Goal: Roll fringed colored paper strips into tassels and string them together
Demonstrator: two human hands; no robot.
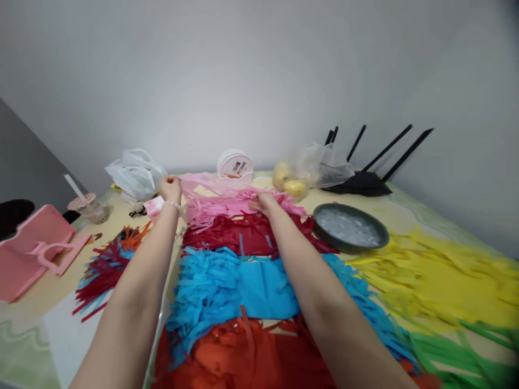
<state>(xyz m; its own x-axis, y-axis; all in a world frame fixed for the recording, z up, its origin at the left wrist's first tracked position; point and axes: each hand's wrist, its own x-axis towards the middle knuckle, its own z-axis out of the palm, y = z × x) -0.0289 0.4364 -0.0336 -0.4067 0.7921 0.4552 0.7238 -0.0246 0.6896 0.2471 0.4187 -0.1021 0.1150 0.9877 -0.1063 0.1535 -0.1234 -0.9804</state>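
Note:
Rows of fringed paper lie overlapped on the table: pink fringed paper [227, 204] at the far end, then dark red [243, 233], blue [243, 286] and orange-red [251, 356] nearest me. My left hand [170, 189] is closed in a pinch on the far left corner of the pink paper, lifting its edge. My right hand [265, 203] lies flat on the pink fringe, fingers stretched out, pressing it down. Both arms reach far across the rows.
Yellow fringed paper [441, 270] and green strips [458, 351] lie at right. A dark round tray [351, 227] sits behind them. At the back stand a white plastic bag [135, 174], a round white box [235, 165], bagged fruit [294, 181] and a black router [365, 181]. A pink holder [32, 248] lies at left.

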